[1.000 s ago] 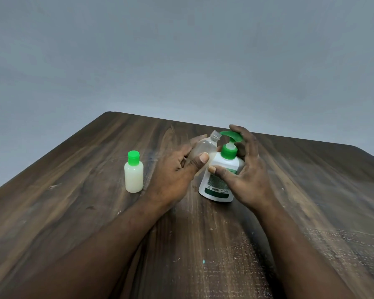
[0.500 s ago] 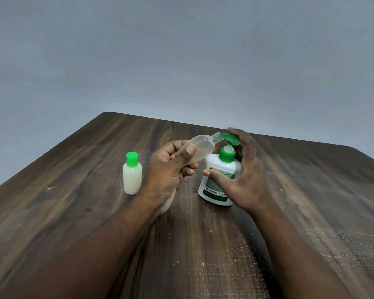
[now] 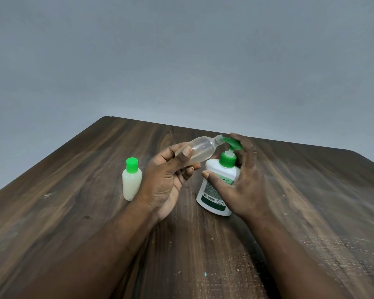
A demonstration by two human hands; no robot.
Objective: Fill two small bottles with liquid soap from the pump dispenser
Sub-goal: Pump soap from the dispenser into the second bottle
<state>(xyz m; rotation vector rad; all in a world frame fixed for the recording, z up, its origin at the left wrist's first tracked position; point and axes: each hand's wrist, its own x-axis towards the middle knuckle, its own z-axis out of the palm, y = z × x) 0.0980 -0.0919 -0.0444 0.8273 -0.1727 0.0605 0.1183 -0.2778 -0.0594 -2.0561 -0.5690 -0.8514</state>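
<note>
I see the left hand (image 3: pixel 166 175) gripping a clear bottle (image 3: pixel 200 151), thumb laid across its near side and fingers curled behind it. The bottle is small, uncapped, smooth see-through plastic with rounded shoulders. It is held off the table and tipped almost flat, and a thin pale film of liquid lies along its lower side. Its threaded neck points away from the grip to the right, and its mouth meets the spout of the green pump (image 3: pixel 232 143). The right hand (image 3: pixel 244 182) clasps the dispenser (image 3: pixel 216 186), which stands just right of the held bottle. Its thumb presses the front and its fingers reach up over the flat pump head. The dispenser is glossy white plastic, oval, with a green collar and a green-and-white printed label. To the left of the left hand, close to the wrist but apart from it, a capped bottle (image 3: pixel 131 182) stands upright, full of milky white liquid under a ribbed green cap (image 3: pixel 132 165). All of this is on a dark wood-grain table (image 3: pixel 73 212) with pale scuffs, before a plain matte grey wall (image 3: pixel 181 61).
</note>
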